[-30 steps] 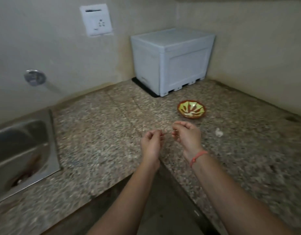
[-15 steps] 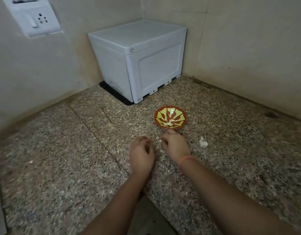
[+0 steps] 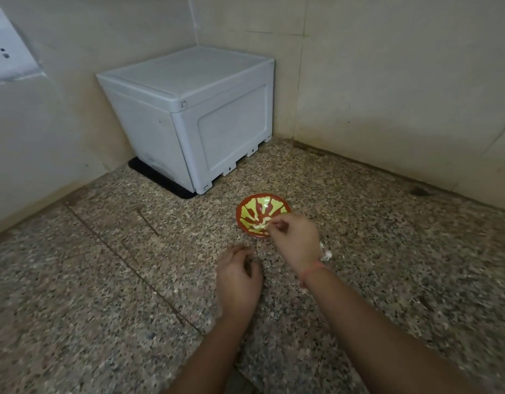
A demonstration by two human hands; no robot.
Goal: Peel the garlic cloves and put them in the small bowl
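Note:
The small bowl, red with a yellow-green pattern, sits on the speckled granite counter and has pale garlic pieces at its near side. My right hand hovers over the bowl's near rim, its fingertips pinched on a small pale garlic clove. My left hand stays lower and nearer on the counter, fingers curled, with nothing visible inside it. A white scrap of garlic lies just right of my right wrist, partly hidden by it.
A grey plastic box stands in the back corner on a black mat, just behind the bowl. Tiled walls close the counter at the back and right. A white socket plate is on the left wall. The counter's front edge runs near my forearms.
The view has swung right and closer, so the sink has left the frame. My right hand moved from beside the left hand forward over the bowl's rim. The left hand stayed back.

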